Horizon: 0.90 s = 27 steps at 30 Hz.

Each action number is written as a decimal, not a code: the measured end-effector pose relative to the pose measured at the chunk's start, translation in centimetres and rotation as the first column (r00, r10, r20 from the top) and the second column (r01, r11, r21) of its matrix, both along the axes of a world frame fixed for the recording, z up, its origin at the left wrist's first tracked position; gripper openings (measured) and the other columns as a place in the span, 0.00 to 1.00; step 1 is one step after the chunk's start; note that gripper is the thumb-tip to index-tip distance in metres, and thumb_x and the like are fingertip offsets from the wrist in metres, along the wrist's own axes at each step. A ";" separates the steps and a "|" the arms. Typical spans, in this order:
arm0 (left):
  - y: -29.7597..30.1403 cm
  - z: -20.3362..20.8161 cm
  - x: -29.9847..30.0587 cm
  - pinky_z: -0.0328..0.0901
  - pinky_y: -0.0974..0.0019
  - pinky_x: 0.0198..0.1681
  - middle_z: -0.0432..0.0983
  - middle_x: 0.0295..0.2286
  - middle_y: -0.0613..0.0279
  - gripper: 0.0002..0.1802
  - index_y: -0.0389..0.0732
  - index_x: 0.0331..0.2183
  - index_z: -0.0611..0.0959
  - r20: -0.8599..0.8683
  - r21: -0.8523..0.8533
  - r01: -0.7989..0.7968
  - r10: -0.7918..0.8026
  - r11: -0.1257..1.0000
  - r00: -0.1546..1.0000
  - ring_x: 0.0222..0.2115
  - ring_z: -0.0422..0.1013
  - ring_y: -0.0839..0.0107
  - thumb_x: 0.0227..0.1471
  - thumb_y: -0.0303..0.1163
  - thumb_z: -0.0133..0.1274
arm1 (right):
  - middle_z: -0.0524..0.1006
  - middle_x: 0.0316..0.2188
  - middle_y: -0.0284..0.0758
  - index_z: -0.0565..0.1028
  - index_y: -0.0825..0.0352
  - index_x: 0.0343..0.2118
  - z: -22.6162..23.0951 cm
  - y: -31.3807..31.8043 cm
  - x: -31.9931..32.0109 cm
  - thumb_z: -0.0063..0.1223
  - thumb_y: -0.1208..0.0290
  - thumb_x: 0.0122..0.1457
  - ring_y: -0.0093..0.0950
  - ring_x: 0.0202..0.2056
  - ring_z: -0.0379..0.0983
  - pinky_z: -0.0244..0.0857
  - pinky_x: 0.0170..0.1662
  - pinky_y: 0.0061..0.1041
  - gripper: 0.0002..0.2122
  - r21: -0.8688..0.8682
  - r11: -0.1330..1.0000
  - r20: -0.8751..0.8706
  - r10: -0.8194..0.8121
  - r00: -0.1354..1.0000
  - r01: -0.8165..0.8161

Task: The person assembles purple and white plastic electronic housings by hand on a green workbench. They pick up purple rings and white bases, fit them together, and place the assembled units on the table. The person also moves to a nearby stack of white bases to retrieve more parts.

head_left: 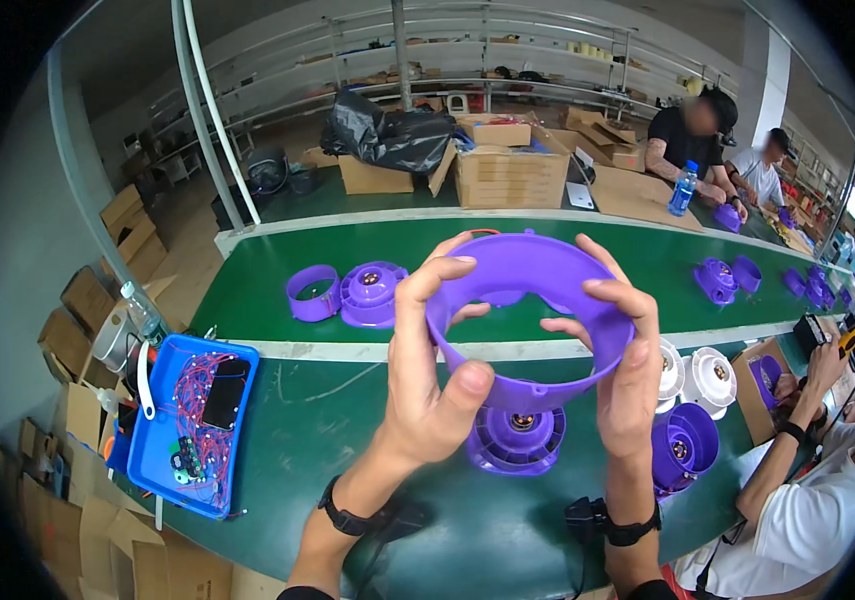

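I hold a purple plastic ring [534, 262] up in front of me, over the near edge of the green work surface. My left hand [415, 385] grips its left side, with the thumb against the near wall. Around the right side curl the fingers of my right hand [632, 365]. Below the ring, on the table, sits a purple round housing [515, 458] with vents and a dark centre; the ring partly covers it from view. Farther off lie another purple ring [313, 296] and a second purple vented housing [371, 298], side by side.
To my left is a blue tray [163, 480] with red wires, a dark flat part and small boards. Right of me stand a purple assembly [685, 447] and white round housings [709, 383]. A co-worker's arm [797, 430] is close on the right. Cardboard boxes [510, 175] stand behind the belt.
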<state>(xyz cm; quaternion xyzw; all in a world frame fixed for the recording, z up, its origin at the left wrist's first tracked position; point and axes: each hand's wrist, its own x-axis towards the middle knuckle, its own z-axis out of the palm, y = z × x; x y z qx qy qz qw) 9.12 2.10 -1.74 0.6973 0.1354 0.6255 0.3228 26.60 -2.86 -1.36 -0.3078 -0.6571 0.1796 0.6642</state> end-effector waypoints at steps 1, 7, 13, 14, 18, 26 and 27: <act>0.1 -0.1 0.1 0.65 0.55 0.53 0.58 0.59 0.38 0.45 0.37 0.59 0.61 0.031 -0.005 0.028 -0.027 1.000 0.999 0.57 0.64 0.53 0.56 0.66 0.47 | 0.56 0.64 0.58 0.65 0.68 0.55 0.0 0.0 0.1 0.31 0.40 0.67 0.44 0.59 0.65 0.72 0.51 0.37 0.31 -0.008 1.000 -0.016 -0.002 1.000 0.002; 0.5 -0.3 -0.4 0.69 0.58 0.50 0.60 0.59 0.38 0.37 0.35 0.57 0.66 0.045 0.011 0.061 -0.062 0.998 0.997 0.56 0.65 0.54 0.63 0.58 0.40 | 0.55 0.65 0.53 0.58 0.68 0.63 -0.2 0.2 -0.3 0.53 0.34 0.54 0.42 0.62 0.61 0.69 0.52 0.36 0.44 -0.030 0.999 -0.101 0.024 0.995 -0.028; 0.6 -0.2 -0.2 0.69 0.55 0.53 0.59 0.59 0.38 0.27 0.34 0.58 0.63 0.125 -0.028 0.210 -0.205 0.977 0.971 0.58 0.64 0.53 0.68 0.44 0.37 | 0.53 0.65 0.55 0.60 0.66 0.58 0.4 -0.5 -0.8 0.68 0.35 0.41 0.43 0.61 0.62 0.70 0.53 0.38 0.49 -0.047 0.998 -0.152 -0.045 0.987 0.038; 0.6 0.0 -0.4 0.69 0.54 0.53 0.59 0.60 0.38 0.27 0.34 0.59 0.62 0.141 -0.032 0.242 -0.236 0.970 0.961 0.58 0.63 0.53 0.67 0.43 0.38 | 0.53 0.65 0.56 0.60 0.66 0.58 0.4 -0.5 -0.6 0.68 0.35 0.41 0.43 0.61 0.62 0.70 0.53 0.38 0.49 -0.024 0.999 -0.139 -0.039 0.990 0.036; -0.3 1.2 -0.7 0.73 0.51 0.50 0.62 0.56 0.32 0.41 0.34 0.61 0.56 0.114 -0.146 0.218 -0.202 0.965 0.973 0.57 0.66 0.48 0.60 0.55 0.45 | 0.54 0.63 0.62 0.63 0.63 0.53 0.2 -0.3 -0.1 0.68 0.35 0.42 0.49 0.60 0.63 0.70 0.51 0.39 0.44 0.119 0.993 -0.122 -0.009 0.992 0.023; 0.1 2.3 -4.6 0.76 0.57 0.37 0.73 0.46 0.31 0.58 0.29 0.62 0.59 -0.054 -0.453 0.428 -0.503 0.783 0.863 0.40 0.79 0.50 0.44 0.61 0.61 | 0.52 0.63 0.65 0.67 0.57 0.44 0.5 -0.6 -0.3 0.62 0.46 0.54 0.55 0.60 0.61 0.71 0.51 0.43 0.24 0.260 0.957 -0.023 0.141 0.990 -0.130; 0.3 2.4 -5.0 0.76 0.57 0.36 0.73 0.46 0.30 0.58 0.29 0.62 0.59 -0.057 -0.478 0.461 -0.550 0.747 0.833 0.40 0.79 0.50 0.43 0.59 0.63 | 0.52 0.63 0.65 0.67 0.57 0.44 0.4 -0.7 -0.2 0.63 0.44 0.53 0.55 0.61 0.61 0.70 0.51 0.43 0.26 0.247 0.957 -0.028 0.166 0.986 -0.154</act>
